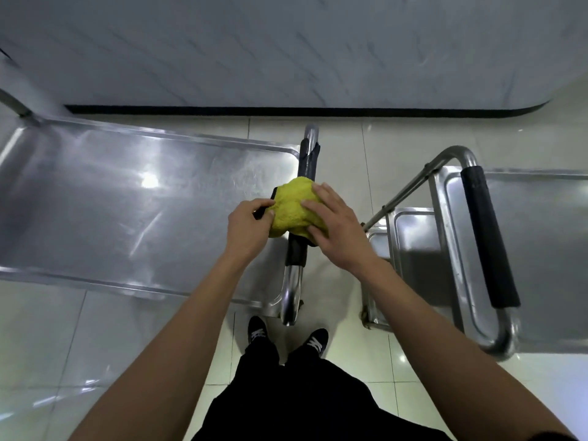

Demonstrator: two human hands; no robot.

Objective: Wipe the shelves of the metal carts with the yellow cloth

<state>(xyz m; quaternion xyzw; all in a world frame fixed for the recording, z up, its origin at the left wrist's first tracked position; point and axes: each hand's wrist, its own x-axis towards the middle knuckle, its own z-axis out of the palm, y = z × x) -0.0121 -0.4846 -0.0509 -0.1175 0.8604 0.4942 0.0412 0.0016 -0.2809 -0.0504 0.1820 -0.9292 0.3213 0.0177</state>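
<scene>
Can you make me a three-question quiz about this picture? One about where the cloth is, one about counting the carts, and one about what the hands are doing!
1. Where is the yellow cloth?
A. On the floor
B. On the left cart's handle
C. On the bottom shelf of the right cart

2. How many metal carts show?
A. One
B. Two
C. Four

3. What are the hands doing?
A. Both on the cloth
B. Both hanging free
C. One in a pocket

Answers: 
1 B, the cloth is bunched over the black-padded handle. 
2 B, a left cart and a right cart stand side by side. 
3 A, the left hand pinches the cloth's edge and the right hand lies over it.
</scene>
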